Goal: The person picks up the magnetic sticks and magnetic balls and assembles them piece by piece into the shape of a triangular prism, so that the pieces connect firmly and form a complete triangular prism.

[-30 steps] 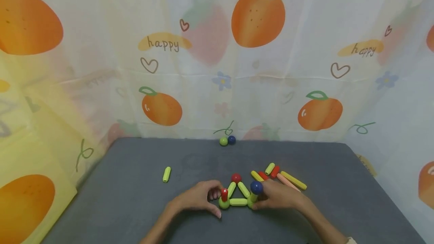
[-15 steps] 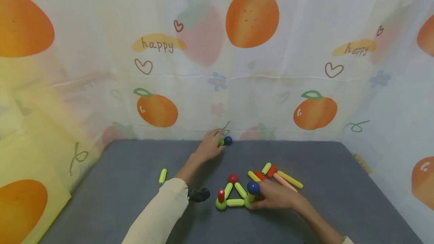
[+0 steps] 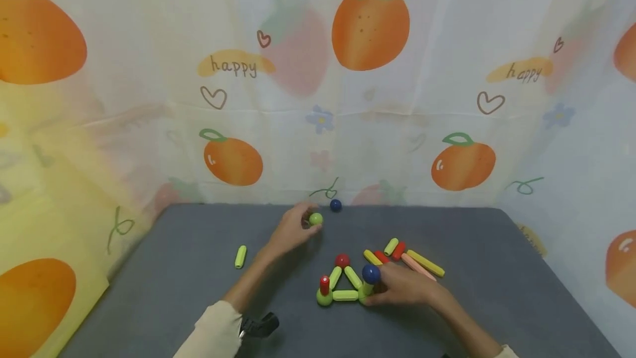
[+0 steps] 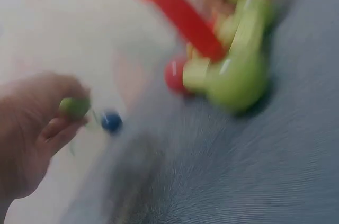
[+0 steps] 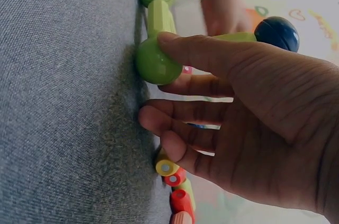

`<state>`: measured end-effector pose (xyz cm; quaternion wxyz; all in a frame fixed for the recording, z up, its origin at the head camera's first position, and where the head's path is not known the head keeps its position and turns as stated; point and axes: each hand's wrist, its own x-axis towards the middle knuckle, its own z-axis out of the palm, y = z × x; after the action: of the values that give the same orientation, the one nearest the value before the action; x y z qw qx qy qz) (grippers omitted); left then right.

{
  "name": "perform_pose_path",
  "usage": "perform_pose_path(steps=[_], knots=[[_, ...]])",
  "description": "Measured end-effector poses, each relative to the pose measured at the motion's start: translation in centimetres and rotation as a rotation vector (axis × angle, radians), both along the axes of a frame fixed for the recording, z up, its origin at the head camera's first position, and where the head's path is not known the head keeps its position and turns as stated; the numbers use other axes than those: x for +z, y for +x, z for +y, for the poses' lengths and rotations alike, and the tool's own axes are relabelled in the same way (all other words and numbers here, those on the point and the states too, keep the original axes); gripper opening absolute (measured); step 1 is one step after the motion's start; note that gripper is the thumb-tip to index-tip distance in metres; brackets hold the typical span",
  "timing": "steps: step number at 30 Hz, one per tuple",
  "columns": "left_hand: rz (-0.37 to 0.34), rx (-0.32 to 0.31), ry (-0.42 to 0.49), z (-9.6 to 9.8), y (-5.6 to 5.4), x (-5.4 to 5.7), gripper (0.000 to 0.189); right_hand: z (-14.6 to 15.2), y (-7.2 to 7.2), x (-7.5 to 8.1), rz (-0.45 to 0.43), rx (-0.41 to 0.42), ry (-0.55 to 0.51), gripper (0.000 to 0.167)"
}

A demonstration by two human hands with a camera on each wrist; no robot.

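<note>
My left hand (image 3: 292,230) pinches a green ball (image 3: 316,219) between thumb and fingers, over the back half of the table. In the left wrist view the same green ball (image 4: 74,107) shows between the fingertips, blurred. A triangle of yellow-green sticks (image 3: 345,295) lies on the table, with a red ball (image 3: 342,260) at the far corner and green balls at the near ones. On the left green ball (image 3: 324,297) stands a red stick (image 3: 324,285). My right hand (image 3: 404,285) grips the right green ball (image 5: 157,61), from which a yellow-green stick rises, topped by a blue ball (image 3: 370,274).
A loose blue ball (image 3: 335,205) sits at the table's back edge. Several red, yellow and pink sticks (image 3: 424,263) lie beyond my right hand. One yellow-green stick (image 3: 240,257) lies alone on the left. A fruit-printed cloth (image 3: 278,126) hangs behind the grey table (image 3: 189,291).
My left hand left the triangle's left side, reached to the back edge, took the green ball from beside the blue one and is drawing it nearer. My right hand keeps its place.
</note>
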<state>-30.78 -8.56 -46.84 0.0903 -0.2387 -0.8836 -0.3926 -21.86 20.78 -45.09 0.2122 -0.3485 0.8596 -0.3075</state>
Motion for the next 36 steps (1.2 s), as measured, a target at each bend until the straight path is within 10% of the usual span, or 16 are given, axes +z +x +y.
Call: perform_pose_path(steps=[5,11,36], knots=[[-0.032,-0.303,0.112,-1.6,6.0,2.7,0.037,0.0,-0.1,0.0,-0.017,-0.005,-0.015,0.023],[0.0,-0.421,0.085,-1.5,9.3,2.5,0.037,0.3,-0.2,-0.2,-0.03,0.001,-0.015,0.025],[-0.119,-0.338,0.045,-0.7,10.0,-0.2,0.043,-0.1,-0.1,0.3,-0.023,-0.005,-0.005,0.017]])
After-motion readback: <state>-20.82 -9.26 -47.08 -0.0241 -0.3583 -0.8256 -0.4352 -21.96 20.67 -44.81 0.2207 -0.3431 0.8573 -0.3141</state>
